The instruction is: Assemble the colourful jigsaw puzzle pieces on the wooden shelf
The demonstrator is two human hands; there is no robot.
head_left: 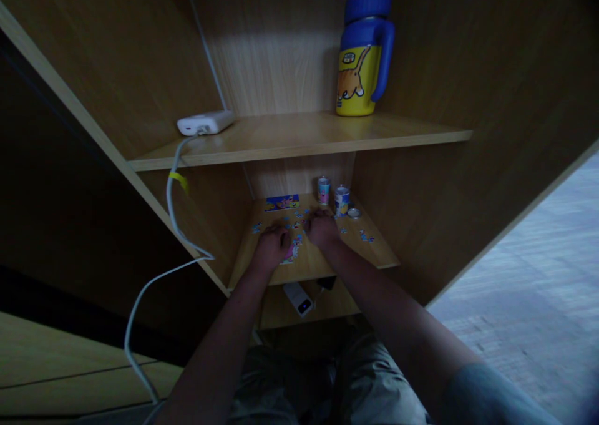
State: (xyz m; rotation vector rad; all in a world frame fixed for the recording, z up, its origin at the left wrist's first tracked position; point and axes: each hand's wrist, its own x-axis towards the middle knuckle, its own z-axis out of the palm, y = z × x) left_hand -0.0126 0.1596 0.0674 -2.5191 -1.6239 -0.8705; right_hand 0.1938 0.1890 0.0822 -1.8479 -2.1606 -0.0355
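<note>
My left hand [272, 245] rests on the lower wooden shelf [374, 253] with its fingers curled over a partly built jigsaw patch [291, 253]. My right hand [322, 227] lies just right of it, fingers bent down onto loose puzzle pieces [299, 216]. Whether either hand pinches a piece is too small and dim to tell. Several loose pieces are scattered around both hands, with a few more pieces [365, 236] off to the right. A colourful picture card [281, 202] lies at the back of the shelf.
Two small tins [324, 190] [341, 200] and a round lid [354, 213] stand at the back right. The upper shelf holds a blue-and-yellow jug [362, 53] and a white device [204, 123] with a white cable [171, 219] hanging down. Another white device [299, 299] lies below.
</note>
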